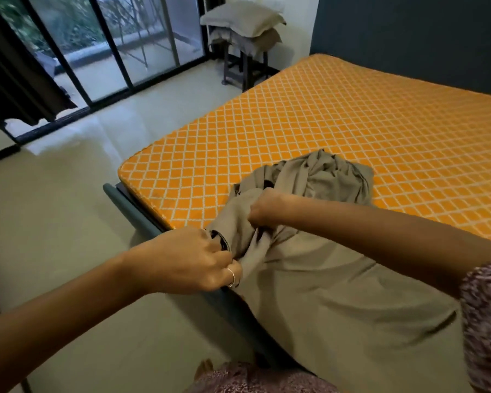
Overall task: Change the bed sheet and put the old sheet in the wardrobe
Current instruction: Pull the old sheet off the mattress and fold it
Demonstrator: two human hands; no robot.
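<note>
Old sheet [309, 268] off, bunched at the bare mattress [323, 123] corner; left hand [193, 262] and right hand [270, 209] both clench its folds. Gathering step. Next, I judge: bundle it, carry to wardrobe, not in view.

Your grey-brown sheet [323, 279] lay bunched at the near edge of the bare orange mattress [352, 123], draping over it.

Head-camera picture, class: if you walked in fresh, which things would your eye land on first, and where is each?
The bare orange mattress with its white diamond pattern fills the middle and right. At its near edge both hands grip a bunched grey-beige sheet: the left hand at the bed's rim, the right hand just above it on the mattress. Far back by the glass doors, stacked pillows sit on a dark stool.
</note>
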